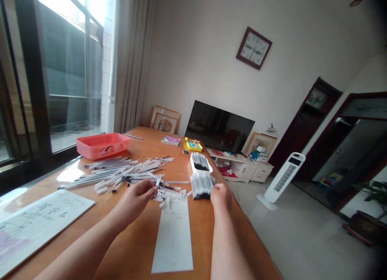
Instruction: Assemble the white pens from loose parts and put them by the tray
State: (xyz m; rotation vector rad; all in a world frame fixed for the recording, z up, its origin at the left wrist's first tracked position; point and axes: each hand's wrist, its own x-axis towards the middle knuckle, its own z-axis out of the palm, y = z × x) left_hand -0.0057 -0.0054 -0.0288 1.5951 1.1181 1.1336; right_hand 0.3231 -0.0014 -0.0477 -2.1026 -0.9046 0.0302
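My left hand (140, 197) is closed in a pinch on a small white pen cap (158, 182), above the near edge of a loose heap of pens (121, 171). The heap's pens have clear or white barrels, some with black ends. My right hand (222, 196) is closed at the right side of a neat stack of pens (202, 185) with black ends. Its fingertips are partly hidden, and what they hold cannot be made out. Several small white caps (165, 203) lie at the top of a long paper strip (173, 243) between my forearms.
Behind the stack stands a white box (206, 170) of pens. A pink plastic basket (102, 146) is at the back left, and a writing pad (39, 227) lies at the left. A yellow box (193, 144) and a booklet (171, 141) are farther back. The table's right edge (256, 239) drops to the floor.
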